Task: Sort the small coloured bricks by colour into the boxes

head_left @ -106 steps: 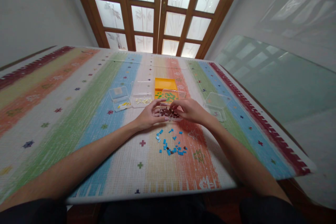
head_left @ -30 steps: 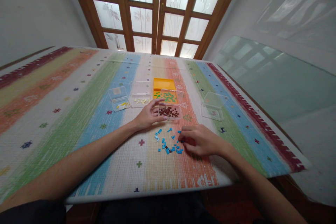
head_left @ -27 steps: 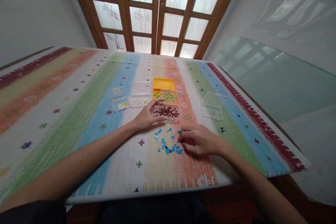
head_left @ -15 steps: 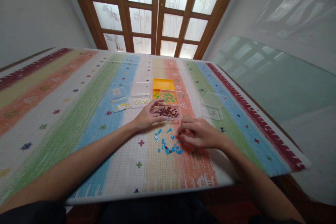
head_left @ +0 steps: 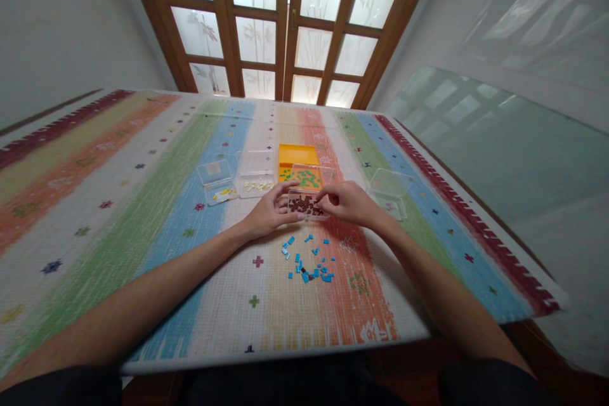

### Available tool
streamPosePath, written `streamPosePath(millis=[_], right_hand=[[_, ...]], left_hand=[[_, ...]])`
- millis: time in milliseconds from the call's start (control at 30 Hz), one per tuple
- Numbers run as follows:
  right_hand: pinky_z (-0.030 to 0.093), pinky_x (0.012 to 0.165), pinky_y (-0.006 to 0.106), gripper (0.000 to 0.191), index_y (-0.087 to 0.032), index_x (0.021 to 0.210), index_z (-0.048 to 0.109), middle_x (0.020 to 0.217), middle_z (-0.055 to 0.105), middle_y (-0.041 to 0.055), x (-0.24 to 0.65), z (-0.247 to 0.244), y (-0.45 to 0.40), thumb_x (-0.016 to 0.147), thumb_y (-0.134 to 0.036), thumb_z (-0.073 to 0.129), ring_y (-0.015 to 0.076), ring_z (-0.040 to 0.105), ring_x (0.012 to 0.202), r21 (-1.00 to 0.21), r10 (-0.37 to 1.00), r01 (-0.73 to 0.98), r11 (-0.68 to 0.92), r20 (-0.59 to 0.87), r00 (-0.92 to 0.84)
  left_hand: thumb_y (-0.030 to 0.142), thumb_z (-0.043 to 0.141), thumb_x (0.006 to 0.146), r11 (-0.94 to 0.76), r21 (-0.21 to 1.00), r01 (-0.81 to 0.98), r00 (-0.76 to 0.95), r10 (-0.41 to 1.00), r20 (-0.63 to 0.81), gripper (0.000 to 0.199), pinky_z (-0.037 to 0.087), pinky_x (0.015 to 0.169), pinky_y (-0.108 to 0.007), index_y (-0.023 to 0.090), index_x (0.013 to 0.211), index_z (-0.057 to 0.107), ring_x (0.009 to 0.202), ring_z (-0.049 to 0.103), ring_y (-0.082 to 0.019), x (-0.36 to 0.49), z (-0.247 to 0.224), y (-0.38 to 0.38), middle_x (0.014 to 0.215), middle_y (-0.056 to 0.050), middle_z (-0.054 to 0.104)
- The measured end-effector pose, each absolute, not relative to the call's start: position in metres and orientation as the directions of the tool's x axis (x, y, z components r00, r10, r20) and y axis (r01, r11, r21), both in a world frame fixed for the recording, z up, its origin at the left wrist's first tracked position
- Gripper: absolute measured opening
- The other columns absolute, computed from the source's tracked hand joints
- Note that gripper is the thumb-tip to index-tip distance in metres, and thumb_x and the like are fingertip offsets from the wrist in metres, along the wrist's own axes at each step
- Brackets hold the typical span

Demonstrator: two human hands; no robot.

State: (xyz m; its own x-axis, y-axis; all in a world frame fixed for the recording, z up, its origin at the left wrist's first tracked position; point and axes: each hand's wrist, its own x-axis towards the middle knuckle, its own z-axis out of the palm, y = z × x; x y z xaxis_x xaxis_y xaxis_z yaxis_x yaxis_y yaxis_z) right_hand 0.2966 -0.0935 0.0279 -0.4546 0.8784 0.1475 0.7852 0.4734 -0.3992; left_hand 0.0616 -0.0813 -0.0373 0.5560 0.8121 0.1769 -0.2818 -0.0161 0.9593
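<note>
My left hand (head_left: 267,212) is wrapped round the left side of a small clear plastic box (head_left: 318,218), thumb at the near edge and fingers behind. Inside lie many small brown toy bricks (head_left: 304,204). Over the box's right end is my right hand (head_left: 351,202), its thumb and fingertips pinched together; whatever they hold is too small to make out. Nearer to me, loose blue bricks (head_left: 305,277) are scattered on the striped tablecloth (head_left: 214,304), with a few brown ones (head_left: 303,271) among them.
Behind the box stands an open yellow case (head_left: 298,153) with green bricks (head_left: 307,178). To its left are clear boxes of white pieces (head_left: 259,185) and yellow pieces (head_left: 224,193). Another clear open box (head_left: 392,187) stands at the right, partly behind my right forearm.
My right hand has moved from beside the scattered blue bricks up and away from me to the box of brown bricks. My left hand keeps its place at the box.
</note>
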Motion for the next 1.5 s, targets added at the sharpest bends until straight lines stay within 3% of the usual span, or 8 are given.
streamPosePath(millis=[467,867,1167,1333,1500], right_hand=[[0.033,0.059,0.024,0.019,-0.018,0.09,0.08,0.058,0.06,-0.0011,0.297,0.03,-0.095,0.084,-0.02,0.061,0.0103,0.048,0.054,-0.403,0.886,0.795,0.453,0.111,-0.449],[0.033,0.058,0.024,0.02,-0.016,0.088,0.074,0.061,0.06,-0.0017,0.296,0.04,-0.128,0.088,-0.022,0.055,0.009,0.046,0.053,-0.447,0.79,0.663,0.601,0.204,-0.579],[0.042,0.069,0.025,0.013,-0.017,0.093,0.074,0.082,0.073,0.0034,0.268,0.029,-0.166,0.091,-0.019,0.062,0.0129,0.06,0.07,-0.555,0.536,0.453,0.698,-0.014,-0.844],[0.036,0.062,0.025,0.022,-0.015,0.087,0.073,0.079,0.072,0.0045,0.26,0.021,-0.169,0.096,-0.034,0.066,0.0131,0.058,0.066,-0.46,0.609,0.571,0.68,-0.079,-0.789],[0.037,0.064,0.026,0.019,-0.016,0.088,0.073,0.082,0.074,0.0055,0.258,0.019,-0.17,0.096,-0.03,0.065,0.0139,0.059,0.069,-0.446,0.624,0.611,0.654,-0.139,-0.769]], left_hand=[[0.018,0.09,0.068,-0.013,0.958,-0.286,0.553,0.815,0.176,0.076,0.049,0.107,-0.055,0.021,0.134,0.052,0.115,0.067,-0.03,0.062,-0.039,-0.08,0.127,-0.013,0.065],[0.019,0.089,0.069,-0.022,0.956,-0.291,0.552,0.813,0.187,0.076,0.051,0.107,-0.055,0.02,0.134,0.052,0.117,0.067,-0.031,0.062,-0.039,-0.08,0.13,-0.015,0.065],[0.02,0.089,0.07,-0.033,0.967,-0.253,0.548,0.819,0.171,0.077,0.051,0.107,-0.054,0.019,0.137,0.051,0.118,0.068,-0.03,0.062,-0.036,-0.082,0.129,-0.016,0.067],[0.022,0.09,0.069,-0.055,0.966,-0.252,0.542,0.819,0.188,0.078,0.052,0.105,-0.053,0.02,0.137,0.052,0.117,0.068,-0.03,0.063,-0.036,-0.081,0.131,-0.016,0.066],[0.023,0.089,0.07,-0.071,0.97,-0.231,0.536,0.823,0.188,0.077,0.052,0.105,-0.053,0.02,0.137,0.053,0.117,0.068,-0.03,0.062,-0.034,-0.082,0.13,-0.015,0.067]])
